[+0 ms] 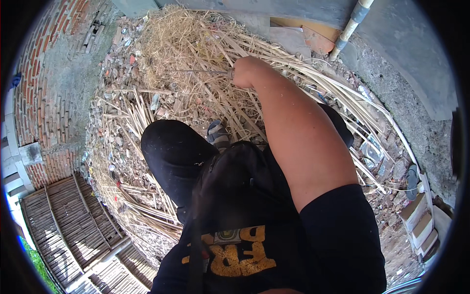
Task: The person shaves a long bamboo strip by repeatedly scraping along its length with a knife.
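Note:
My right hand [246, 72] is stretched out ahead over a heap of dry straw and fine shavings [171, 44]. Its fingers are wrapped round the short handle of a knife-like tool [203, 72]. The tool's thin, dark blade points left, low over the straw; whether it touches the straw I cannot tell. Long split bamboo strips [313, 73] run from the heap toward the right, beneath and behind my forearm. My left hand does not show.
Rubble ground with scattered strips [139, 115] lies around my bent knees and sandalled foot [217, 134]. A brick wall [49, 98] stands left, a grey wall [406, 93] right, with a pipe [350, 29]. A loose sandal [411, 177] and a bamboo-slat panel [68, 215] are also around.

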`<state>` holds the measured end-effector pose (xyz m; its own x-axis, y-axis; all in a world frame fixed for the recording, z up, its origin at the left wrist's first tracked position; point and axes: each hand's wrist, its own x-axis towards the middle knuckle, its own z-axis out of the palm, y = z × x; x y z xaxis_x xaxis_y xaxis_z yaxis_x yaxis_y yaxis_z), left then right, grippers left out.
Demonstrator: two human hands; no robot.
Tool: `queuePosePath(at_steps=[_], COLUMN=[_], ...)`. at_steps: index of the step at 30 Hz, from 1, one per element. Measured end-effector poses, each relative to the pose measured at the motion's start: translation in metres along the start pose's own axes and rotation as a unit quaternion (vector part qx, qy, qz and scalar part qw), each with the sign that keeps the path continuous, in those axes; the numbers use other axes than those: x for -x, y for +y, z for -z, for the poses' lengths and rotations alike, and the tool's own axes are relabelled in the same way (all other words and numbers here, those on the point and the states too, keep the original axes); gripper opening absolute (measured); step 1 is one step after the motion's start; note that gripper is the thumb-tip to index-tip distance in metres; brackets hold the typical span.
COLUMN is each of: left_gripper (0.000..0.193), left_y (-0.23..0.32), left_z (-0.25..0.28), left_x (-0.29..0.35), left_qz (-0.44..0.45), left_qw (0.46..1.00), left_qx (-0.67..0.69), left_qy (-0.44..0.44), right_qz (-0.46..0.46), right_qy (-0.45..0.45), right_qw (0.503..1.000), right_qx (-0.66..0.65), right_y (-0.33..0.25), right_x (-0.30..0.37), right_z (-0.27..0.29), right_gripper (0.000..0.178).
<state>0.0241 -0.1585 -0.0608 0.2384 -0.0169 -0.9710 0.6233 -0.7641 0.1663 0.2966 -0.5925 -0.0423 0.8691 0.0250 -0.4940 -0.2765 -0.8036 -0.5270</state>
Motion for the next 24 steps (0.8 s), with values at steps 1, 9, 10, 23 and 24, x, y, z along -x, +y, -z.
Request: queuePosePath(at_steps=[1, 9, 10, 23, 24], left_gripper=[0.065, 0.070, 0.071, 0.040, 0.029], left_y=[-0.008, -0.081, -0.087, 0.017, 0.039], left_z=[0.004, 0.046, 0.055, 0.114, 0.109], left_x=[0.011, 0.109, 0.123, 0.108, 0.104], left_qz=[0.008, 0.051, 0.050, -0.383, -0.417], left_qw=[1.000, 0.972, 0.966, 0.854, 0.818], left_qx=[0.016, 0.204, 0.229, 0.275, 0.295], left_qy=[-0.008, -0.102, -0.113, 0.218, 0.265], right_qz=[0.011, -0.007, -0.005, 0.072, 0.056], right_qy=[-0.001, 0.024, 0.026, 0.343, 0.354], right_qw=[1.000, 1.000, 1.000, 0.936, 0.934], right_qx=[-0.007, 0.009, 0.014, 0.023, 0.004], right_y=[0.002, -0.006, -0.006, 0.019, 0.029], right_x=[0.003, 0.029, 0.032, 0.189, 0.203], right_z=[0.001, 0.021, 0.025, 0.123, 0.121], right_gripper=[0.036, 0.036, 0.036, 0.033, 0.034])
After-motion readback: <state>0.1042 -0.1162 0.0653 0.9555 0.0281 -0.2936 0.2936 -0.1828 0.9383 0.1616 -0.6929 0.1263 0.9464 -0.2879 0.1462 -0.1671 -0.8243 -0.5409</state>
